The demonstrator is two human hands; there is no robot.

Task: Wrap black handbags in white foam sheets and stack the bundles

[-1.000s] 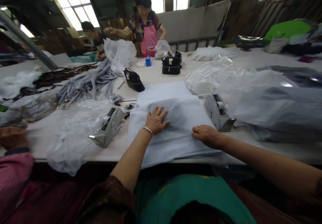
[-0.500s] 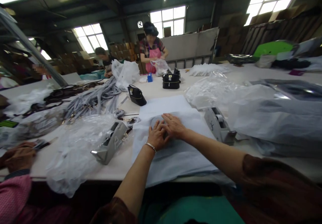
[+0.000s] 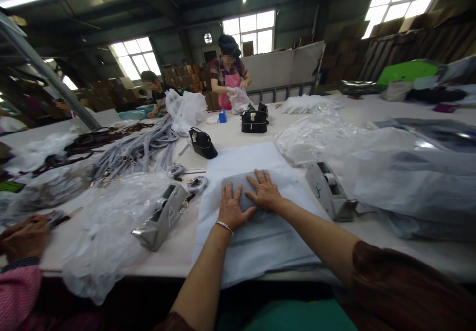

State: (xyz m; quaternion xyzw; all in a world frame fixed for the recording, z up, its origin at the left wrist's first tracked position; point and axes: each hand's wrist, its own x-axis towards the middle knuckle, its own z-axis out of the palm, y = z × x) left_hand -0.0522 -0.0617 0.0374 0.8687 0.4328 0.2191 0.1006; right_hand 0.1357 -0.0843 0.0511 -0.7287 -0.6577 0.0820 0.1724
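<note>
1. The sheets (image 3: 260,256) lie on the table (image 3: 174,266), reaching its near edge, between the left dispenser (image 3: 161,217) and the right dispenser (image 3: 330,189); they look thin, bluish white and softly creased, smoother toward the far end.
2. A grey shape (image 3: 242,179) shows dimly through the sheets, under and between the hands; its far edge is rounded; what it is, I cannot tell.
3. The left hand (image 3: 233,207) rests palm down over the shape's left part, fingers spread, thumb out to the right; a bangle (image 3: 225,228) circles its wrist.
4. The right hand (image 3: 265,192) rests flat over the shape's right part, fingers fanned; neither hand pinches anything.
5. Beyond the sheets stand two black bags (image 3: 203,144); the nearer one leans.
</note>
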